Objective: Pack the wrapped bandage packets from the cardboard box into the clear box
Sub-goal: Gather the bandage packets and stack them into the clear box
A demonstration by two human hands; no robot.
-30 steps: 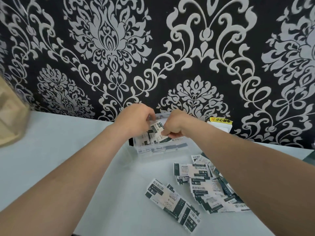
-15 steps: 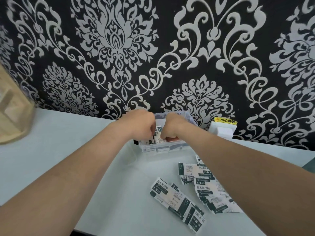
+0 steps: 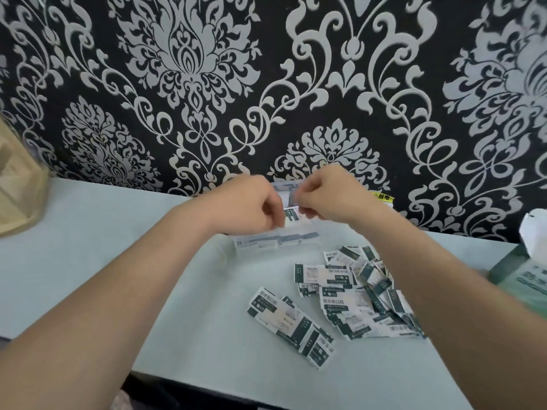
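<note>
1. Two bare hands meet over the clear box (image 3: 276,242) at the far side of the pale table (image 3: 118,250), close to the patterned wall (image 3: 296,84)
2. Left hand (image 3: 245,207) is curled, fingers pinched on packets (image 3: 291,216) standing in the box
3. Right hand (image 3: 328,196) is likewise curled, fingertips pressed on the same packets from the other side
4. Loose wrapped bandage packets (image 3: 355,294) lie heaped on the table nearer the person, right of centre, well outside the box
5. One short strip of packets (image 3: 291,322) lies apart, left of the heap
6. Green cardboard box (image 3: 521,279) sits at the right edge, white tissue (image 3: 534,232) behind it
7. Wooden object (image 3: 17,190) stands at the left edge
</note>
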